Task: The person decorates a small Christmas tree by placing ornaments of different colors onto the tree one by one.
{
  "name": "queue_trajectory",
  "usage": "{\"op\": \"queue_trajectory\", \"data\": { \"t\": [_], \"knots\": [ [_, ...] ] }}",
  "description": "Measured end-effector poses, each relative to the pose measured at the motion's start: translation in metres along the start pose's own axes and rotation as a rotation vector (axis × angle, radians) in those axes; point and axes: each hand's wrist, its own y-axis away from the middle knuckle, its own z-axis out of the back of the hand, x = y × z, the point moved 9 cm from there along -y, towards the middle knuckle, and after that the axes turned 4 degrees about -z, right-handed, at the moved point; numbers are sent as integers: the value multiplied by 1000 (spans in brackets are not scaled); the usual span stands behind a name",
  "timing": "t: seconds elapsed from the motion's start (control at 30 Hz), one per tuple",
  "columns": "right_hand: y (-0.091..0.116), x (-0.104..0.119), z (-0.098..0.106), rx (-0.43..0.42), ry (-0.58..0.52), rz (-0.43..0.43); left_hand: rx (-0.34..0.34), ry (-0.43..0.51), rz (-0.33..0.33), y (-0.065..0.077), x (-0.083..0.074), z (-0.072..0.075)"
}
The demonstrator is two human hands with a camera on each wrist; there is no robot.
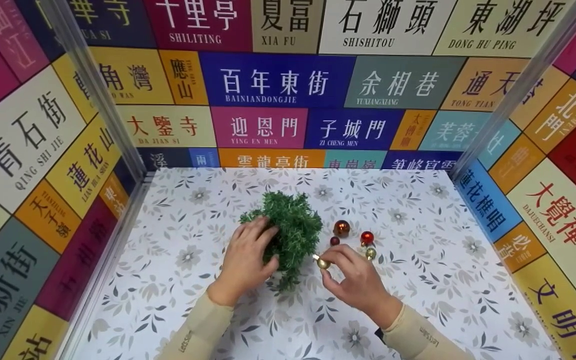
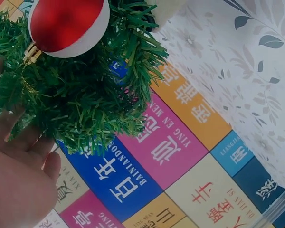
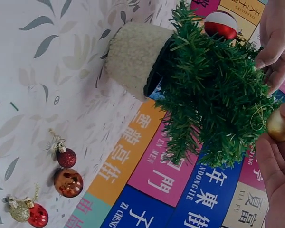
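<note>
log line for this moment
left hand: touching artificial tree; right hand: pinching gold ornament; red-and-white ornament: on tree; orange ornament: on table

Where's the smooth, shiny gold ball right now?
In the head view, the gold ball is pinched by the right hand, just right of the green tree and below the little dark red ball.

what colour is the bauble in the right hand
The bauble is gold; it shows best in the right wrist view.
</note>
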Motion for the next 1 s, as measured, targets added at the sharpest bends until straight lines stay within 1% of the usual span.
{"op": "queue_trajectory", "data": {
  "t": [0.13,0.3,0.4,0.63,0.77,1.0],
  "knots": [
    [-4,6,0,-12,-33,23,-34,10,-25,-2,-8,3],
    [-7,8,-2,-17,-66,29,-115,63,-77,-4,-19,9],
    [-7,9,-3,-17,-90,24,-150,92,-118,-4,-26,12],
    [-7,9,-8,-13,-186,-19,-199,146,-201,-5,-40,16],
    [-6,9,-11,-3,-217,-51,-229,162,-215,-5,-44,17],
    [-4,9,-15,5,-207,-63,-270,158,-226,-4,-47,18]
  ]
}}
